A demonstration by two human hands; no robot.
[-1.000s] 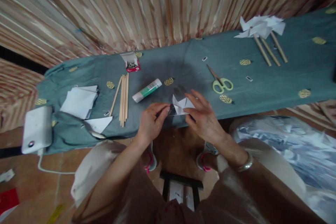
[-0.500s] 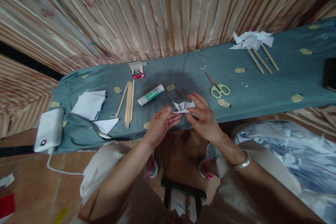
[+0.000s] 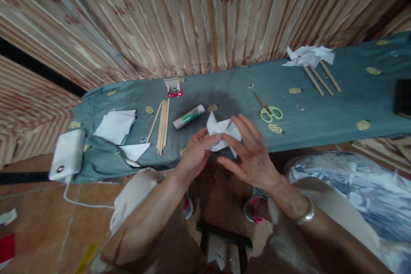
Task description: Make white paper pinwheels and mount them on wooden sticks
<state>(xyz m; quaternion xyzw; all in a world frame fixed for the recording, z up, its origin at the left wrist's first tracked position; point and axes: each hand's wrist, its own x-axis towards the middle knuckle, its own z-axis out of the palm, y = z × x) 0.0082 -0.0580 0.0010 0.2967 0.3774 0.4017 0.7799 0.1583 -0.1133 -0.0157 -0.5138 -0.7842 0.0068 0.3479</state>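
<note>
A folded white paper pinwheel (image 3: 221, 130) is held up just over the front edge of the teal-covered board (image 3: 321, 111). My left hand (image 3: 195, 156) pinches its left side with curled fingers. My right hand (image 3: 252, 154) grips its right side between thumb and forefinger, the other fingers spread. A green-and-white glue stick (image 3: 189, 116) lies just beyond the paper. Yellow-green scissors (image 3: 269, 111) lie to the right of my right hand.
A bundle of wooden sticks (image 3: 161, 125), a stack of white paper squares (image 3: 114, 126) and a small red box (image 3: 173, 87) lie to the left. Finished pinwheels on sticks (image 3: 313, 62) sit at the back right. A white device (image 3: 67, 154) rests on the left end. A striped curtain hangs behind.
The pinwheel has been lifted off the cloth and tilted up toward me. Both hands have drawn together on it. The view has shifted slightly left.
</note>
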